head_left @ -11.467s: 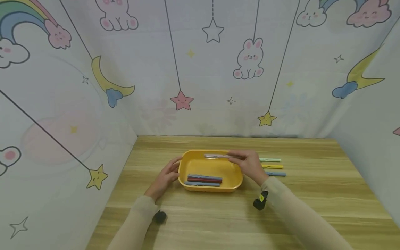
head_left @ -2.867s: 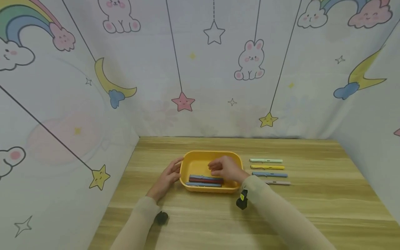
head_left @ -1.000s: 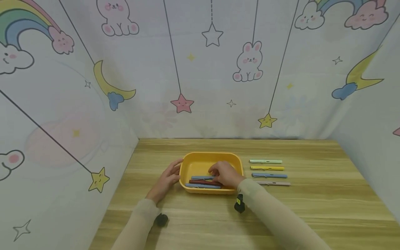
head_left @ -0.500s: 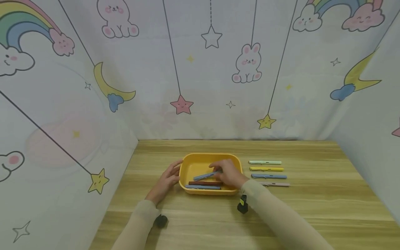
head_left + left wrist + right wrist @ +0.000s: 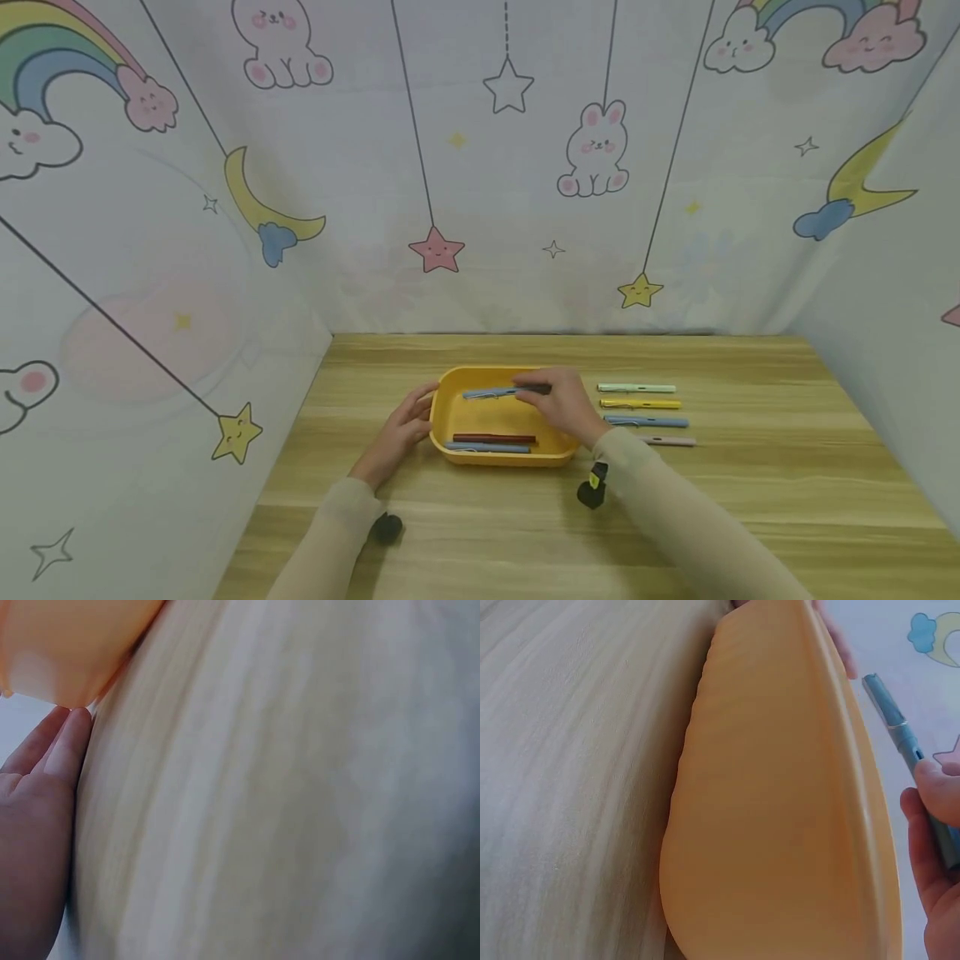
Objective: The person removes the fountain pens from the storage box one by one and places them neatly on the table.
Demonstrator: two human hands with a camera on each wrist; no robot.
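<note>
A blue pen (image 5: 487,392) is pinched between the thumb and fingers of my right hand (image 5: 562,404), raised over the yellow tray (image 5: 510,461). In the right wrist view that pen (image 5: 891,712) shows beyond the tray's rim, its cap end pointing away. On the tray's floor along the near side lie a dark red pen (image 5: 495,438) and another blue pen (image 5: 491,448). My left hand (image 5: 397,433) rests at the tray's left end, its straight fingers (image 5: 69,750) touching the outer wall.
Right of the tray, pens lie in a column on the wooden table (image 5: 480,533): pale green (image 5: 637,389), yellow (image 5: 640,405), blue (image 5: 647,422) and pinkish grey (image 5: 671,442), the last partly hidden by my right sleeve. A printed curtain (image 5: 510,183) encloses the back and sides.
Earlier, my right hand held the pinkish-grey pen, which now lies on the table. It then reached into the tray, took the blue pen and lifted it. The left hand stays put.
</note>
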